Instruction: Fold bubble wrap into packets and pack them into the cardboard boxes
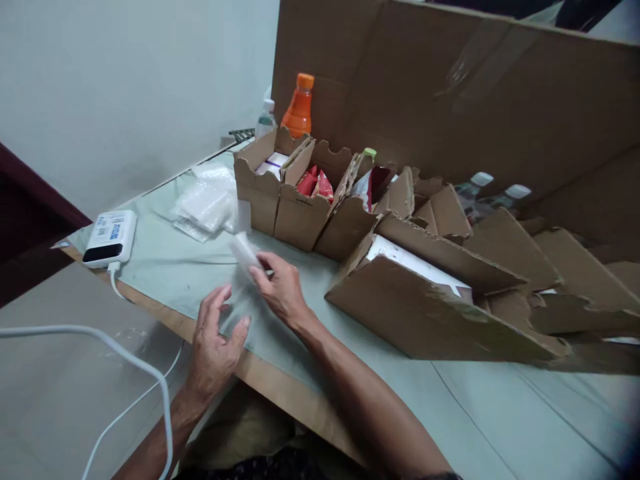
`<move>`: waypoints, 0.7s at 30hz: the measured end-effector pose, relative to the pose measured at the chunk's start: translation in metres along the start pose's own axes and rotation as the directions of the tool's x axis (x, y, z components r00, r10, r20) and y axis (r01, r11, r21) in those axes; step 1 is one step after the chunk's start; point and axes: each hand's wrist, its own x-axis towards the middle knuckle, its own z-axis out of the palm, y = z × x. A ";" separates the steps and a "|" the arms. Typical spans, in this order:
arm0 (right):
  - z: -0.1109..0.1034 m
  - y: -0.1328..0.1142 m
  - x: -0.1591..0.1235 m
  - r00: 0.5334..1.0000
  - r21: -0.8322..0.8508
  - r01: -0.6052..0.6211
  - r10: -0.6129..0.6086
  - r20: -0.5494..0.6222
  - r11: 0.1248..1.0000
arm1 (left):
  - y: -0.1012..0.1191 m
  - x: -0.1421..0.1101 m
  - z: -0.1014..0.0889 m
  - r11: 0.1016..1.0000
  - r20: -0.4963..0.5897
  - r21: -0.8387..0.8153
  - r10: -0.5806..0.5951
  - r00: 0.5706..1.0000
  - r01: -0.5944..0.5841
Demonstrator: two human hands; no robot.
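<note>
My right hand [281, 285] is closed around a small, narrow white object [243, 251], whose kind I cannot make out through the motion blur. It is held a little above the pale green tabletop [175, 280]. Just left of it, my left hand [214, 341] hovers near the table's front edge, fingers curved and thumb apart, holding nothing. Beyond both hands lies a pile of clear plastic bags [207, 200]. The closest cardboard bin [302, 217] to my right hand has red packets [315, 185] inside.
Cardboard bins run rightward, one with a white box [415, 263] in it. Behind stand an orange bottle [299, 110], a clear bottle [266, 121] and a tall cardboard panel [425, 87]. A white power bank [111, 237] with a cable [117, 283] sits left.
</note>
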 end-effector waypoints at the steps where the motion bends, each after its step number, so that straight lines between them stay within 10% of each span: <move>1: 0.009 -0.006 0.012 0.999 0.073 0.011 -0.013 0.035 0.997 | -0.005 0.003 -0.003 1.000 -0.020 0.005 -0.006 1.000 0.007; 14: 0.037 0.042 0.111 0.987 0.076 -0.149 0.143 0.078 0.986 | -0.047 0.028 -0.034 0.975 -0.078 0.171 -0.133 0.988 0.144; 21: 0.011 -0.004 0.056 0.971 -0.076 0.174 -0.184 -0.154 0.982 | -0.057 0.026 -0.037 0.983 -0.048 0.152 -0.097 0.994 0.103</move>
